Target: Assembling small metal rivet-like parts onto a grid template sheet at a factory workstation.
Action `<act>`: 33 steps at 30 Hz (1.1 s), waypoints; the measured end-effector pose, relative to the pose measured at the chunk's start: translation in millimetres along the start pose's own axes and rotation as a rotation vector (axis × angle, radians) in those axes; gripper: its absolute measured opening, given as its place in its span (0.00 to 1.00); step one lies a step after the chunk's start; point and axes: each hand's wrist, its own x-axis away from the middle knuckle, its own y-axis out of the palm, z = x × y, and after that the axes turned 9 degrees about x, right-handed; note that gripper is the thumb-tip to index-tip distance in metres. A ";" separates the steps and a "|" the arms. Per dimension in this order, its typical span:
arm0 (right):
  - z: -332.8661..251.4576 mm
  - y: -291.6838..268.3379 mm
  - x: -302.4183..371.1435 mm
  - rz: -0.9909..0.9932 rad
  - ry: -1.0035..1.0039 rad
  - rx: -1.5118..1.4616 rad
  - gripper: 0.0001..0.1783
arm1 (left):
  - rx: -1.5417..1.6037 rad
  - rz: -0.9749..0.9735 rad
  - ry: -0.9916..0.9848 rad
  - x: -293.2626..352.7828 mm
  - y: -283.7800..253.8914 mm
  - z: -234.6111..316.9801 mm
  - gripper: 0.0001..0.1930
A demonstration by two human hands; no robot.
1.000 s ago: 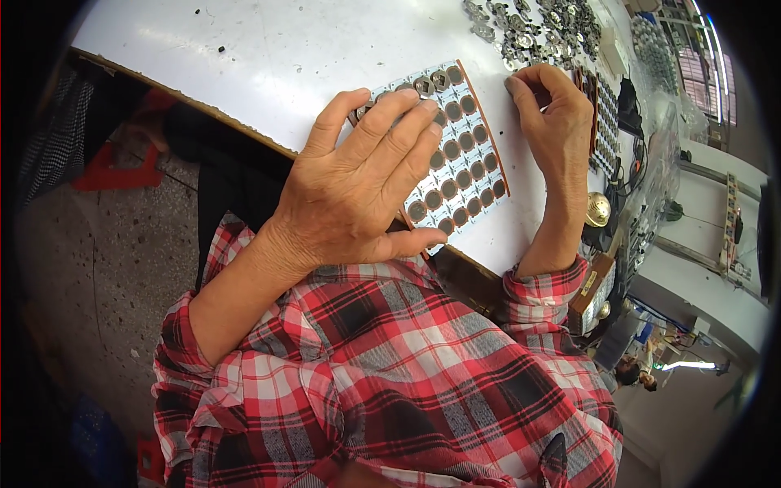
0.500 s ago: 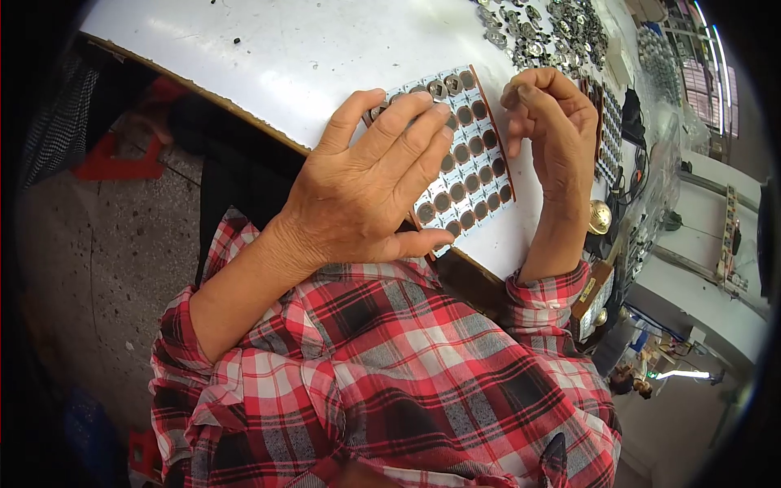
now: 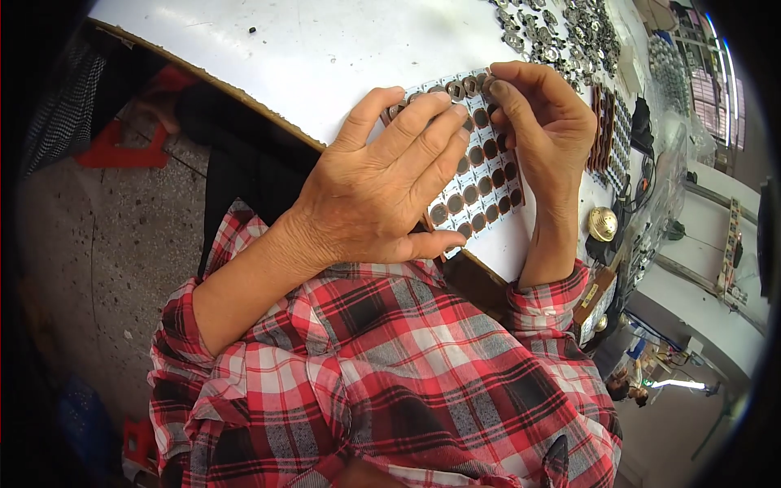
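A flat panel of joined small circuit boards (image 3: 480, 180) lies near the table's front edge, with rows of dark round discs on it. Along its far row sit several small silvery metal parts (image 3: 455, 89). My left hand (image 3: 374, 183) rests over the panel's left side, fingers stretched out and apart, covering part of the rows. At the far right corner of the panel, my right hand (image 3: 555, 134) is closed in a pinch on a small round metal part (image 3: 490, 84), mostly hidden by thumb and finger.
A loose heap of small metal parts (image 3: 561, 37) covers the table's far right. Beside my right hand stand more stacked panels (image 3: 600, 130). A brass-coloured dome (image 3: 602, 224) sits nearer, by dark cables. The white table's wooden edge (image 3: 220, 85) runs diagonally on the left.
My right hand has moved left, from beside the panel onto its far right corner, with its pinched fingers. My left hand stays spread on the panel. The whole view has shifted slightly.
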 end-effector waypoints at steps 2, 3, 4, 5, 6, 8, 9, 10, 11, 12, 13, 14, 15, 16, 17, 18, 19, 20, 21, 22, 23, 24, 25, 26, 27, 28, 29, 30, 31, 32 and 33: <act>-2.0 3.9 0.6 0.062 -0.078 0.054 0.09 | -0.005 0.002 -0.001 0.2 0.0 0.1 0.42; -0.1 3.7 0.4 0.061 -0.079 0.053 0.09 | -0.009 0.003 0.000 0.4 0.0 0.3 0.41; 3.4 2.6 0.3 0.049 -0.108 0.076 0.09 | -0.011 0.003 -0.001 0.7 0.3 0.7 0.41; 5.4 1.4 0.3 0.037 -0.136 0.099 0.10 | -0.003 0.012 -0.003 1.1 0.8 1.2 0.41; 4.9 0.3 0.2 0.036 -0.137 0.098 0.10 | 0.004 0.020 -0.005 1.5 0.7 1.5 0.41; 4.3 -1.2 0.2 0.019 -0.058 0.063 0.10 | -0.015 0.012 0.002 1.7 -0.5 0.9 0.42; 5.3 -0.9 -0.3 0.018 -0.058 0.062 0.10 | -0.034 0.004 0.010 2.1 -1.1 0.7 0.42; 7.0 -0.6 -2.0 0.002 -0.074 0.044 0.10 | -0.034 0.004 0.009 2.6 -0.7 0.4 0.42; 7.9 -0.5 -3.1 -0.015 -0.090 0.026 0.10 | -0.016 0.007 0.007 3.6 0.1 0.1 0.44; 7.5 -0.9 -3.0 -0.017 -0.090 0.027 0.10 | 0.003 0.010 0.004 4.4 0.4 -0.3 0.46; 6.7 -2.3 -1.9 -0.023 -0.081 0.040 0.10 | 0.002 0.009 0.006 3.8 -1.5 0.8 0.46; 6.0 -3.3 -1.0 -0.030 -0.071 0.053 0.09 | 0.049 -0.013 -0.006 2.7 -5.1 2.7 0.48; 5.5 -3.4 -0.5 -0.027 -0.072 0.052 0.09 | 0.095 -0.035 -0.018 1.5 -7.6 4.1 0.50; 5.2 -2.4 -0.7 -0.013 -0.065 0.054 0.09 | 0.094 -0.035 -0.020 1.2 -8.6 4.2 0.50; 5.3 -1.9 -1.0 0.002 -0.059 0.055 0.09 | 0.095 -0.045 -0.021 0.8 -9.2 4.2 0.52; 7.7 -1.5 -2.1 0.001 -0.059 0.054 0.09 | 0.095 -0.056 -0.022 0.5 -9.4 4.3 0.53; 11.3 -1.0 -3.3 0.010 -0.132 0.142 0.08 | 0.094 -0.056 -0.023 0.5 -9.7 4.9 0.53; 13.3 -0.9 -4.1 0.019 -0.205 0.229 0.08 | 0.094 -0.058 -0.031 0.3 -9.9 5.5 0.54; 12.2 -1.7 -4.6 0.019 -0.206 0.229 0.08 | 0.094 -0.058 -0.039 -0.1 -9.9 6.2 0.54; 10.5 -2.6 -4.6 0.002 -0.171 0.200 0.07 | 0.097 -0.060 -0.035 -0.3 -9.2 5.5 0.54; 9.5 -3.6 -4.3 -0.014 -0.137 0.172 0.07 | 0.064 -0.067 -0.014 -0.5 -8.3 4.2 0.54; 10.6 -3.7 -4.6 -0.007 -0.135 0.176 0.07 | 0.032 -0.073 0.010 -0.6 -7.7 3.2 0.54; 12.7 -4.9 -5.3 0.000 -0.198 0.201 0.07 | 0.039 -0.072 0.022 -1.7 -7.3 3.4 0.54; 12.6 -5.8 -5.2 0.009 -0.262 0.229 0.06 | 0.025 -0.078 0.026 -2.2 -7.7 3.3 0.54; 8.8 -4.0 -4.4 0.018 -0.292 0.287 0.06 | 0.012 -0.083 0.032 -2.2 -8.7 3.0 0.54; 11.6 -1.6 -8.1 0.040 -0.390 0.339 0.06 | 0.003 -0.088 0.014 -2.8 -9.0 3.8 0.55; 12.4 2.5 -8.6 0.055 -0.383 0.330 0.05 | 0.004 -0.079 0.008 -2.0 -8.9 4.6 0.53; 12.2 4.5 -9.2 0.069 -0.376 0.321 0.05 | 0.004 -0.069 0.002 -1.9 -7.7 5.5 0.52; 10.7 6.8 -10.0 0.092 -0.412 0.418 0.04 | -0.015 -0.086 -0.006 -0.1 -8.5 5.4 0.54; 8.6 9.7 -9.0 0.121 -0.409 0.508 0.04 | -0.012 -0.084 0.005 -0.5 -7.8 5.4 0.54; 7.1 11.2 -7.9 0.156 -0.425 0.578 0.04 | -0.012 -0.082 0.006 -1.0 -7.0 5.4 0.55</act>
